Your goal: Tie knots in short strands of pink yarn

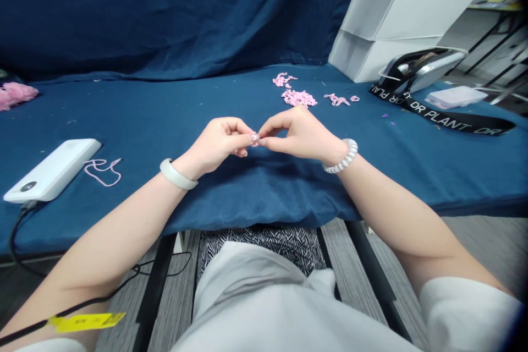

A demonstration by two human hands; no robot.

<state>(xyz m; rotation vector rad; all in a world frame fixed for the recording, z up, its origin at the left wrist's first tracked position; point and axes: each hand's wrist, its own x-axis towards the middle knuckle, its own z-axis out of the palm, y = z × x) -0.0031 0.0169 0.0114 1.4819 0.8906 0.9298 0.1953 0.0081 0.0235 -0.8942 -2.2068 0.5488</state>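
In front of me, above the blue cloth, my left hand (225,143) and my right hand (295,135) meet fingertip to fingertip. Both are closed in a pinch on a small pink piece (254,144), mostly hidden by the fingers, so its exact shape does not show. Just beyond my right hand lies a pile of small pink loops (299,98). A smaller cluster of pink loops (282,80) is behind it, and a few more pink loops (336,100) are scattered to its right.
Blue cloth (165,104) covers the table. At left are a white power bank (58,168) with a black cable, a thin pink cord (103,170) and pink fluffy material (16,94). White boxes (421,5), a black lettered strap (449,115) and a clear flat case (456,97) are at right.
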